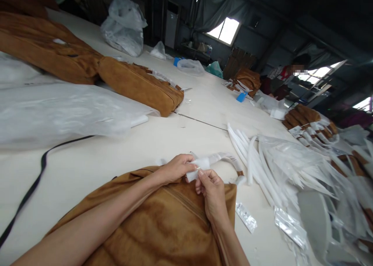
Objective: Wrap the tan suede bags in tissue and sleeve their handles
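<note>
A brown suede-look bag [157, 223] lies right in front of me, with a zip running across its upper part. Its handle [229, 157] arches out over the far side, wrapped in clear film. White foam wrap [201, 165] covers the near section of that handle. My left hand [178, 168] is closed on the foam wrap, thumb on top. At the wrap's near edge, my right hand [212, 186] has thumb and forefinger pinched together. Whatever is between those fingertips is too small to make out.
White foam strips [262, 172] and clear plastic bags [294, 161] lie to the right, beside a grey tape dispenser [313, 215]. Silvery packets [246, 218] are near the bag. More brown bags [140, 83] lie at left. A black strap [43, 161] crosses the table. Another person [278, 79] stands far right.
</note>
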Demonstrator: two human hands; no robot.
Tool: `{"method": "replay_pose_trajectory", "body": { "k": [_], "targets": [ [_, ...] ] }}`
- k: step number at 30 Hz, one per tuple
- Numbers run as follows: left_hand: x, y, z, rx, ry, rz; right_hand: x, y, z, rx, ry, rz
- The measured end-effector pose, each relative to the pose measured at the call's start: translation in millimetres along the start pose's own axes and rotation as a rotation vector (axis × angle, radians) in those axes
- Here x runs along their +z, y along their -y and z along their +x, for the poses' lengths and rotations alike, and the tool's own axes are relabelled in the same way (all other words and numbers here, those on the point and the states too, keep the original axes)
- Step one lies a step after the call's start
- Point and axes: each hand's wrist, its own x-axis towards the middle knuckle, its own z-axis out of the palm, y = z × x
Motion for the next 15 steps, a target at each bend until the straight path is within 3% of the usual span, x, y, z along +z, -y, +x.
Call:
{"method": "replay_pose_trajectory", "body": {
  "k": [5, 15],
  "targets": [
    [-0.3, 5, 1, -0.009, 0.009, -0.072, 2, -5, 4, 0.065, -0.077, -0.044],
    [0.2, 10, 0, 0.025, 0.011, -0.086, -2, -27, 12, 0.071, -0.047, -0.022]
  ]
}}
